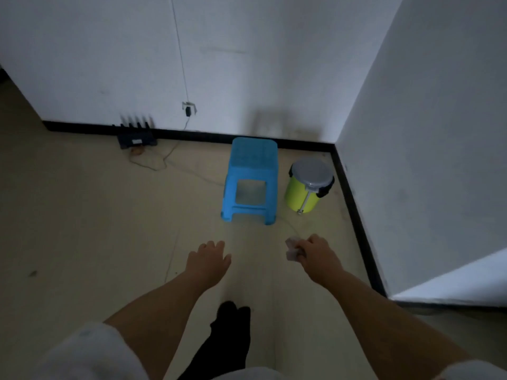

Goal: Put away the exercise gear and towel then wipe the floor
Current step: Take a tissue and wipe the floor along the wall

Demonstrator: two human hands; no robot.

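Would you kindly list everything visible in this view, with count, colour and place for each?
stool: one, blue, on the floor by the far wall
bin: one, lime green with a grey lid, right of the stool, near the corner
router: one, black, against the far baseboard
cable: one, pale, trailing on the floor from the wall socket
wad: one, whitish, small, pinched in the right hand
left hand: one, empty, fingers relaxed
right hand: one, gripping the wad
foot: one, in black, below the hands
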